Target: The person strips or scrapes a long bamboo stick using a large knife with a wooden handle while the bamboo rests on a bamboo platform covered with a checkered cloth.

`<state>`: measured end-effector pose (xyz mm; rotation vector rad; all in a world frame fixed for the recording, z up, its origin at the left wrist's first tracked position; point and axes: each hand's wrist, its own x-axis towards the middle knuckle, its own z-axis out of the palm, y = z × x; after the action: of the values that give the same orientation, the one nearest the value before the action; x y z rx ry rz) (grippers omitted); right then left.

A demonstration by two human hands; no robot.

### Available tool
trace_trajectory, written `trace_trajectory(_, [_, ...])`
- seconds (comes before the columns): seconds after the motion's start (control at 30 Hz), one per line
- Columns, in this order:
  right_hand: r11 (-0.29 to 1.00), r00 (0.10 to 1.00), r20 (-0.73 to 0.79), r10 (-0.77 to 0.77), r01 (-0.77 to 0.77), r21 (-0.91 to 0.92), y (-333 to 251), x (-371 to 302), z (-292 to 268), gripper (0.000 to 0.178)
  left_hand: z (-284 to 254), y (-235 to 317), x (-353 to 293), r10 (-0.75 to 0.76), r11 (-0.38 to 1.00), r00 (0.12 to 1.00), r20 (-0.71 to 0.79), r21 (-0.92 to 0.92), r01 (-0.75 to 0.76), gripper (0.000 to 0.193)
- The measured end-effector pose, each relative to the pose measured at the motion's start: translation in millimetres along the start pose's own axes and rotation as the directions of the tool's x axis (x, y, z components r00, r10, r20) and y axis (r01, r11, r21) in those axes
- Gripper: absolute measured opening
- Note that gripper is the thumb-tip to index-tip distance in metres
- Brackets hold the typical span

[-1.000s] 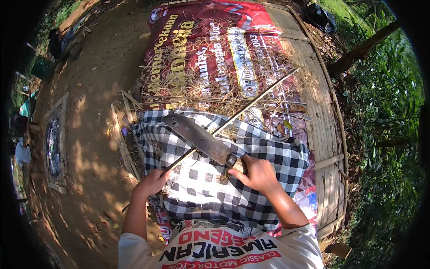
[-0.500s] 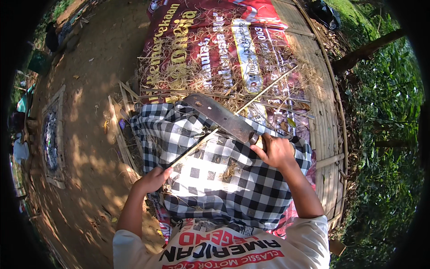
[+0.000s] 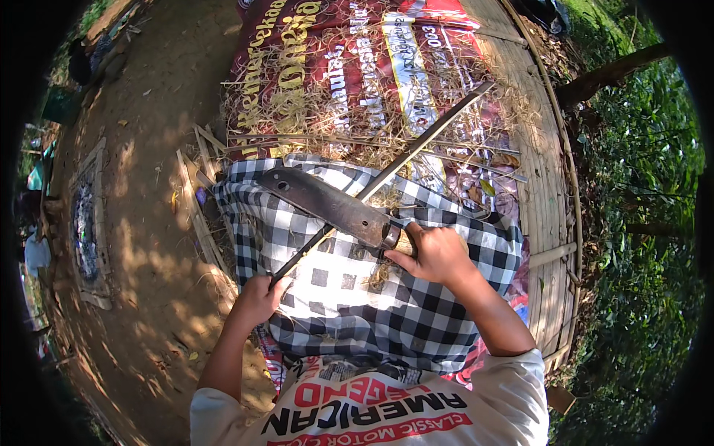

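My left hand (image 3: 260, 299) is closed around the near end of a long, thin bamboo strip (image 3: 435, 132). The strip slants away to the far right, its upper stretch showing a dark face. Wrapped round the handle of a wide, dark machete (image 3: 327, 201) is my right hand (image 3: 439, 256). The blade points to the far left and lies across the strip, hiding its middle. Both are over a black-and-white checked cloth (image 3: 424, 305) spread on my lap. A few curled shavings lie on the cloth.
Ahead, a red printed banner (image 3: 260, 44) is strewn with pale shavings (image 3: 297, 111). Thin bamboo strips (image 3: 476, 163) lie across its near part. The bamboo platform (image 3: 539, 171) edges the right side, with plants beyond. Split bamboo pieces (image 3: 195, 204) stand at left over bare dirt.
The machete has come nearer to me and leftward along the strip with my right hand. The strip's upper part now shows a dark face instead of a pale one.
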<state>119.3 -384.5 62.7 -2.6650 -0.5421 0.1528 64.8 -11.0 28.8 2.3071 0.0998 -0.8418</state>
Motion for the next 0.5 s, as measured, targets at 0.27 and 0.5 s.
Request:
trace_trajectory(0.27, [0.995,0.997,0.053,-0.051,0.055,-0.089,23,8,-5,0.058,0,18,-5,0.024,0.999,1.0,0.0,-0.049,-0.024,0.046])
trace_trajectory(0.5, [0.979,0.998,0.003,-0.07,0.069,-0.192,47,8,-9,0.062,6,0,-1,0.044,0.991,0.999,-0.01,-0.126,-0.045,0.048])
